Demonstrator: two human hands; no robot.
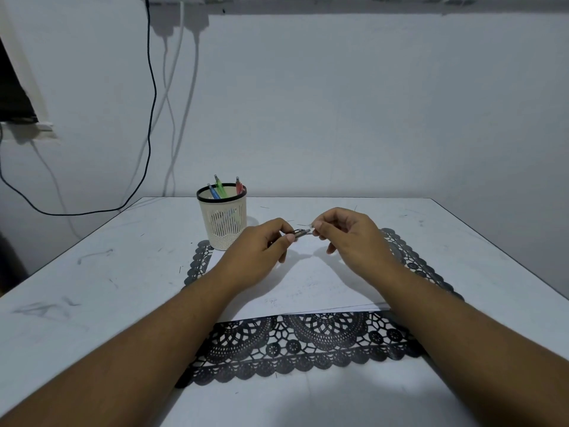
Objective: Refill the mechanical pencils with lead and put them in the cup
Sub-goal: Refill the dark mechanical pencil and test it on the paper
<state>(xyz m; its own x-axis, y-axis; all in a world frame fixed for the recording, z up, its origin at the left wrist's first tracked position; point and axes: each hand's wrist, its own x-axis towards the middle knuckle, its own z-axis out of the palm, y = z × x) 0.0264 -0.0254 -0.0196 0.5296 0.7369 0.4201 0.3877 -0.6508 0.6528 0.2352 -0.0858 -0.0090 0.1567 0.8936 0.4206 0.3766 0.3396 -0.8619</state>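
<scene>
My left hand (261, 251) grips a dark mechanical pencil (299, 233), held level above the white paper (304, 282), its end pointing right. My right hand (348, 235) pinches something small and thin at that end of the pencil; a fine lead (303, 224) shows just left of the fingertips. A cream mesh cup (223, 220) with a black rim stands on the table behind and to the left of my left hand. A blue, a green and a red pencil (220, 188) stand in it.
A black lace placemat (308, 343) lies under the paper on the white table (92, 272). Thin lead bits lie scattered on the table around the cup and hands. Cables (151, 103) hang down the wall at the back left.
</scene>
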